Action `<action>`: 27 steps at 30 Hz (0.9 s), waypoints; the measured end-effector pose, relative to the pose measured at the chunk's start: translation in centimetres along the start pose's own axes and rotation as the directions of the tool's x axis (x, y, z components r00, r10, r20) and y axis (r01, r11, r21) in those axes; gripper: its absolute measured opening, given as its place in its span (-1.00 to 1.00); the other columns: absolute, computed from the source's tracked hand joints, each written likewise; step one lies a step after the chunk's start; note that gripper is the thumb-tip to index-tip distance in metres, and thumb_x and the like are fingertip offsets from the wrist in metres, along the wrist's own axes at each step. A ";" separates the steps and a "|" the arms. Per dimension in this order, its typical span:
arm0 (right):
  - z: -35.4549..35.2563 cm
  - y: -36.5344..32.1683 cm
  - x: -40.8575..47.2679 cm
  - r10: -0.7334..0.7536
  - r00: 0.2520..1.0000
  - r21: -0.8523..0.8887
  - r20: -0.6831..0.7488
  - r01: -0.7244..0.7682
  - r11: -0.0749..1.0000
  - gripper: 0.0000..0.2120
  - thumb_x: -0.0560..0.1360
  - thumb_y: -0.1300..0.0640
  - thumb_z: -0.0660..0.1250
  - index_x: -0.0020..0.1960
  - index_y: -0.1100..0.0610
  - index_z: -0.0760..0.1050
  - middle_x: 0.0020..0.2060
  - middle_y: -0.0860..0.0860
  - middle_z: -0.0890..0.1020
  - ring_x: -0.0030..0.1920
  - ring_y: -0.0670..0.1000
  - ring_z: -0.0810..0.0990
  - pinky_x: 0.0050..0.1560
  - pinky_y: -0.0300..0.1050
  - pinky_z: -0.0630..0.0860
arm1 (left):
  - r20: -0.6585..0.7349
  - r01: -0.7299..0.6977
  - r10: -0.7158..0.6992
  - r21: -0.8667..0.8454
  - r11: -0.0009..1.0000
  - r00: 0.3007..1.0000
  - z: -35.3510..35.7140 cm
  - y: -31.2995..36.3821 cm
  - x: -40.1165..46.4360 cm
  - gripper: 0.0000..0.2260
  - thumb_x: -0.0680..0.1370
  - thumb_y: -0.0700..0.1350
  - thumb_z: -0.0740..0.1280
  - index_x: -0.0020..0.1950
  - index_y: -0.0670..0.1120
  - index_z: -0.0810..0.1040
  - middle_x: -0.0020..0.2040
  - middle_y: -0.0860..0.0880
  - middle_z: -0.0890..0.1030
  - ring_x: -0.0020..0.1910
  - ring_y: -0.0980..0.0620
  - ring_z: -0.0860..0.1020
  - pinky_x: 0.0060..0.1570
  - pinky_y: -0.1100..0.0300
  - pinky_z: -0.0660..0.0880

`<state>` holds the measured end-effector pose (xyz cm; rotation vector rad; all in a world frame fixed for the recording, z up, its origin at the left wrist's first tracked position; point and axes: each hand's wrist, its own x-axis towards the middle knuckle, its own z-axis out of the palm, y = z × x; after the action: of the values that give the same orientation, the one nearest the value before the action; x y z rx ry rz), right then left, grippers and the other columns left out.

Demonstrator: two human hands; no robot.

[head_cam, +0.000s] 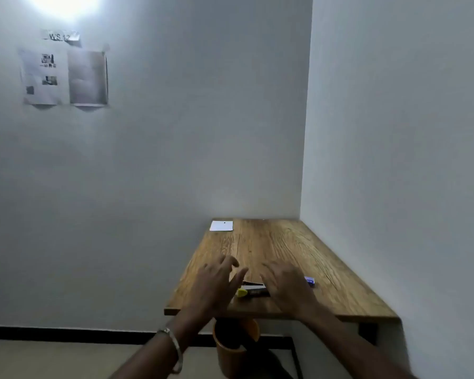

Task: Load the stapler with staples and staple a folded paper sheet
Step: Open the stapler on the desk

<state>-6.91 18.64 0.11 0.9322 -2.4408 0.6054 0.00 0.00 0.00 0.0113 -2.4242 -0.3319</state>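
Note:
A stapler [251, 290], black and silver with a yellow end, lies near the front edge of the wooden table [279, 242]. My left hand [216, 283] hovers just left of it with fingers spread and holds nothing. My right hand [288, 285] reaches over the stapler's right end, fingers spread, and hides part of it. A small blue and white staple box [310, 281] peeks out beyond my right hand. A white paper sheet [221, 225] lies at the table's far left corner.
The table stands in a corner, with a wall behind it and another along its right side. An orange bin [234, 343] stands on the floor under the front edge. Printed sheets [65, 76] are taped to the left wall.

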 end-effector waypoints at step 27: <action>0.9 0.9 2.8 0.250 0.869 0.709 0.427 -0.494 0.503 -0.68 0.41 0.16 0.53 0.10 0.00 0.54 0.03 -0.04 0.66 0.03 -0.06 0.65 -0.09 -0.20 0.62 | 0.229 0.336 -0.282 -0.837 0.432 0.932 4.4 0.4 3.9 -0.69 0.55 -0.30 0.38 0.25 -0.07 0.55 0.19 0.02 0.59 0.07 0.02 0.65 -0.11 0.25 0.62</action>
<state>-9.58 17.37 0.75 0.7839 -2.6136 2.0150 -5.80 1.00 -0.67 0.0001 -2.0030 -1.7409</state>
